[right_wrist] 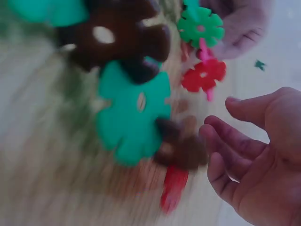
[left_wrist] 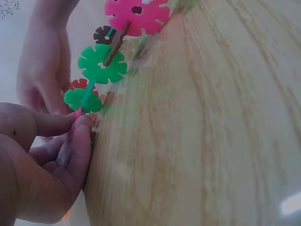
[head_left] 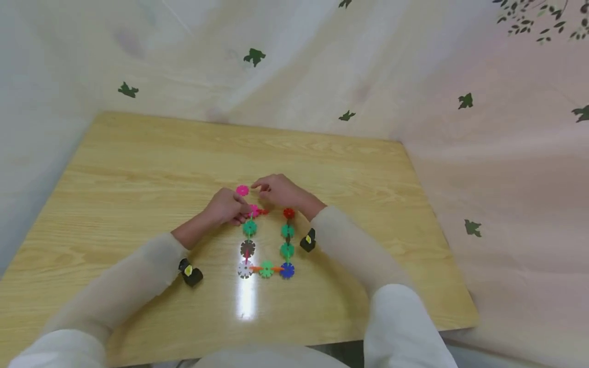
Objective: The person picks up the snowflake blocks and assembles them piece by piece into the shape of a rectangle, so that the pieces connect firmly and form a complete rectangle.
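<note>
In the head view a chain of notched plastic snowflake discs makes a U shape on the wooden table. My left hand (head_left: pixel 227 207) pinches a pink snowflake disc (head_left: pixel 254 210) at the far left end of the chain; in the left wrist view only a thin pink edge shows between thumb and finger. A red disc (head_left: pixel 264 211) stands edge-on beside it. My right hand (right_wrist: pixel 256 155) holds nothing, its thumb and bent fingers apart near the red disc. Another pink disc (head_left: pixel 243 190) is just beyond the left hand; whether it joins the chain I cannot tell.
Nearby chain pieces include a green disc (head_left: pixel 250 228), a dark brown disc (head_left: pixel 247 249), a whitish disc (head_left: pixel 245 269), a blue disc (head_left: pixel 287 270) and a red disc (head_left: pixel 289 213) by the right wrist. A leaf-patterned cloth (head_left: pixel 294 66) hangs behind the table (head_left: pixel 138 168).
</note>
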A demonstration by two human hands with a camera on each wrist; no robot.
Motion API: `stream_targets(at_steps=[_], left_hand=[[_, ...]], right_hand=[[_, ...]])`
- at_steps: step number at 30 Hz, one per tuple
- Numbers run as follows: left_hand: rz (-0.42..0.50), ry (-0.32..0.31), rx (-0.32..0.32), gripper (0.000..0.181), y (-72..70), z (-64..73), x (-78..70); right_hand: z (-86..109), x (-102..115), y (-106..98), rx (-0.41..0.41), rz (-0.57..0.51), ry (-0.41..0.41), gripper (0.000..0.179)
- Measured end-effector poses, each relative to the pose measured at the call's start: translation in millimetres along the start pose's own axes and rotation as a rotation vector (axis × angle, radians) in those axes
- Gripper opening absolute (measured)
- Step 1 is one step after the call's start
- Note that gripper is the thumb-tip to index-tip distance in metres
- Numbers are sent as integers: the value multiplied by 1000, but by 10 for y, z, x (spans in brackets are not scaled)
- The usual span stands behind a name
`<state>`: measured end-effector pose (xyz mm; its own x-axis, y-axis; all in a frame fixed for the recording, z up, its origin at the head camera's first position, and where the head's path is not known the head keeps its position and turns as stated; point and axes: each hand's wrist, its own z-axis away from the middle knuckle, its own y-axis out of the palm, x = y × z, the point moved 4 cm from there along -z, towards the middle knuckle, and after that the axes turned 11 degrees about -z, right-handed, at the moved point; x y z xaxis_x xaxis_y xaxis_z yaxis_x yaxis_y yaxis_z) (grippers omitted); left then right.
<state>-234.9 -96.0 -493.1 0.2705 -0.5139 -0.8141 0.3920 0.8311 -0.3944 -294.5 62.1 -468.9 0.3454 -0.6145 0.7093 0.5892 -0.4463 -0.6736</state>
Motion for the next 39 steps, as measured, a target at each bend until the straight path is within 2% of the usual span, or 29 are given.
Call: stream_targets(at_steps=[3, 5, 7, 11, 15, 18, 22, 27, 31, 35, 39], left_hand=[[-20, 32, -16, 15, 55, -4, 8], [-31, 55, -19, 15, 94, -9, 14], [-31, 60, -24, 15, 125, -14, 25], [-45, 61, -28, 16, 134, 10, 23], [-45, 42, -34, 18, 92, 50, 18], [6, 27, -25, 20, 57, 53, 50], [101, 12, -8, 23, 5, 32, 109], [149, -3, 5, 24, -34, 21, 133], [168, -8, 11, 24, -34, 29, 137], [181, -7, 11, 23, -21, 41, 141], [180, -1, 11, 21, -17, 65, 119]], right_hand=[[-182, 67, 113, 60, 144, -55, 36], [-249, 82, 159, 62, 241, -62, 35], [-265, 73, 180, 51, 290, -43, 30], [-189, 15, 160, 27, 195, 12, 16], [3, -75, 81, -11, -34, 59, 7], [173, -177, 22, -55, -242, 109, 12], [339, -282, -31, -89, -402, 155, 16], [434, -309, -45, -80, -358, 182, 17], [428, -313, -16, -63, -312, 165, 17], [415, -311, 5, -58, -318, 160, 17], [425, -306, 9, -74, -367, 181, 17]])
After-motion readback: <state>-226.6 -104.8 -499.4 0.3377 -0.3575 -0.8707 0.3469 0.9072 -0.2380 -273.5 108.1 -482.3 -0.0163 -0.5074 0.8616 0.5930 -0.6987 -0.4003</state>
